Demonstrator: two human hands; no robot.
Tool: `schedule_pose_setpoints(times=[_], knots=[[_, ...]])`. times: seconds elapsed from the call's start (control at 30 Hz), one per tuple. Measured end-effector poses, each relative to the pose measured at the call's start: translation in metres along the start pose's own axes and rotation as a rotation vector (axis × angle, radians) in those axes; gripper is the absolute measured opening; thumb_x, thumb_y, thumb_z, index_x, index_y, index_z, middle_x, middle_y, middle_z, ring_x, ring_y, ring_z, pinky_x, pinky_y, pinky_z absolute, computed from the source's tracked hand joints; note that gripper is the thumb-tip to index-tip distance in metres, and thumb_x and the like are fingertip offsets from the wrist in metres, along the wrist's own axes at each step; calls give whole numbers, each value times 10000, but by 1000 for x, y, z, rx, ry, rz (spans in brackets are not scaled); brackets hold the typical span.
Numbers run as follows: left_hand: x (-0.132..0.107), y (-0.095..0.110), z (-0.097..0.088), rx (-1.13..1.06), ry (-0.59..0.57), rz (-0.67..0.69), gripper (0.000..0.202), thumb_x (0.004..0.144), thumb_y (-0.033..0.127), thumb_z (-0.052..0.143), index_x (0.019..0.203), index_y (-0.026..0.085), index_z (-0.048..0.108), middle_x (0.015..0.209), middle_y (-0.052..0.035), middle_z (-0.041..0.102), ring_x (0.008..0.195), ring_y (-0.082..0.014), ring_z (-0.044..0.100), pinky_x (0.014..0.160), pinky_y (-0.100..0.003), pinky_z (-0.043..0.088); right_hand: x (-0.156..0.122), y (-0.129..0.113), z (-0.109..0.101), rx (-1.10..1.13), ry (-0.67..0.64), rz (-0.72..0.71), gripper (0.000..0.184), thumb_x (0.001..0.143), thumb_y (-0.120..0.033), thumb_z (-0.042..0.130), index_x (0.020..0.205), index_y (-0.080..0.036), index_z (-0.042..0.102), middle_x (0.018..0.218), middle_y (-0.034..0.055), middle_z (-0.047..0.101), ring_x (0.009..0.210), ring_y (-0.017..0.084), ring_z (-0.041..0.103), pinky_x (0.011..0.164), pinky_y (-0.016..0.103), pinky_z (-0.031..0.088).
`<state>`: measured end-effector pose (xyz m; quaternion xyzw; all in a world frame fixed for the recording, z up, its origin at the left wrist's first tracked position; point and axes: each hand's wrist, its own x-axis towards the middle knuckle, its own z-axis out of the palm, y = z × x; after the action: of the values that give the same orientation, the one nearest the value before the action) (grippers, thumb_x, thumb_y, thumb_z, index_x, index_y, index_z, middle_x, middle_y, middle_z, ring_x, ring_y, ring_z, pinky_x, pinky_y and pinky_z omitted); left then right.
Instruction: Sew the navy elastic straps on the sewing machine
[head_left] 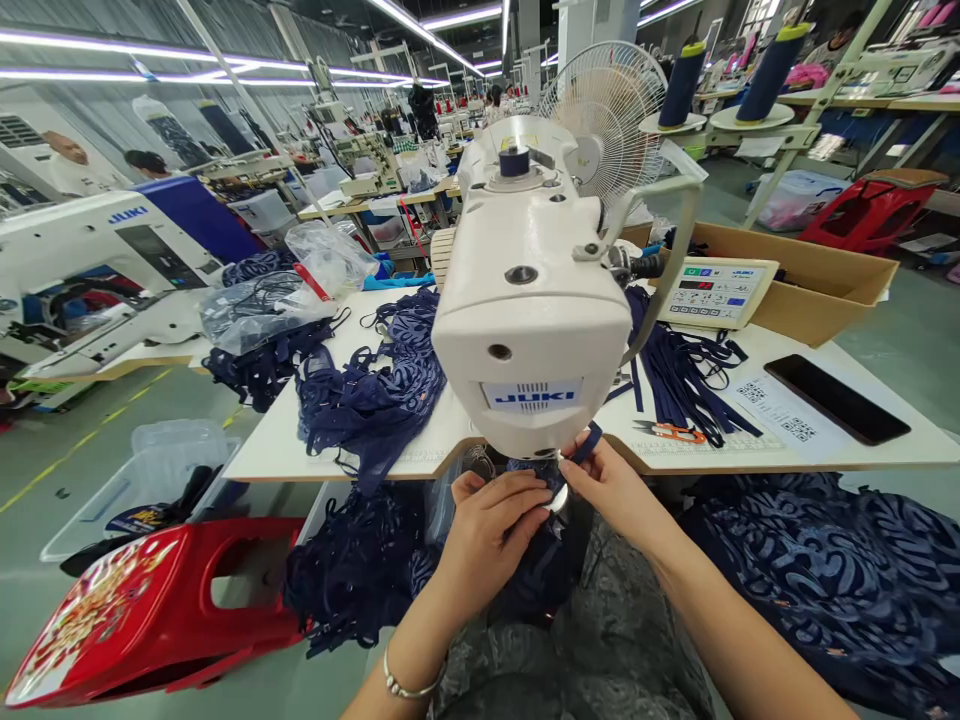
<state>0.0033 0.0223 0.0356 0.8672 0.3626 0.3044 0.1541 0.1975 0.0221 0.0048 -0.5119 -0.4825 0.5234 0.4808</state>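
Note:
A white JUKI sewing machine [536,330] stands straight ahead, its head over the place where both hands work. My left hand [495,525] is closed, fingers pressed together on a navy lace garment piece [529,466] below the machine head. Between the thumb and fingers of my right hand [607,485] is pinched a navy strap [587,443], close to the needle area. The machine head and my fingers hide the needle and much of the fabric there. More dark navy fabric [551,580] hangs below my hands, over my lap.
Navy lace pieces [375,390] are heaped on the table's left. To the right lie loose straps [686,370], orange thread snips [671,432], a phone [836,398] and a control panel [716,292]. A red stool [172,610] stands lower left; lace garments [832,570] spread lower right.

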Motion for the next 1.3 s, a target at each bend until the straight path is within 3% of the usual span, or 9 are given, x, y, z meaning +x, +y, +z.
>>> schedule_pose_setpoints(times=[0.6,0.83,0.93,1.13,1.3], knots=[[4,-4,-3,140,12,235,215,975,271,528,1146,237,654,1127,-28,718,1097,-187,645,939,-354,362,-4,6,6,-8,33,-8,175,899,-392,552,956,-235,501,741,-49,424,657,130,398,617,253,358],[4,5,-8,315,-21,298,236,1006,236,460,1178,218,620,1142,-11,708,1095,-159,629,905,-335,350,3,3,2,-17,45,-34,195,868,-392,564,935,-213,524,738,-28,482,654,144,460,600,264,414],[1,9,-3,407,5,269,243,1001,242,475,1209,202,595,1158,-11,699,1112,-161,613,910,-343,330,17,-3,-5,-44,48,-95,227,864,-421,560,953,-214,535,752,-20,524,656,151,491,619,274,447],[-2,17,13,577,96,161,248,987,280,500,1194,187,602,1135,-6,688,1100,-159,594,907,-358,312,39,-24,-7,-268,-17,-212,214,828,-360,556,954,-199,618,821,32,643,834,222,600,875,391,474],[-1,23,22,691,101,125,261,981,296,507,1182,167,611,1138,-20,663,1088,-162,573,891,-342,330,46,-26,-4,-332,10,-268,272,768,-325,575,977,-190,685,892,65,728,941,266,638,872,408,504]])
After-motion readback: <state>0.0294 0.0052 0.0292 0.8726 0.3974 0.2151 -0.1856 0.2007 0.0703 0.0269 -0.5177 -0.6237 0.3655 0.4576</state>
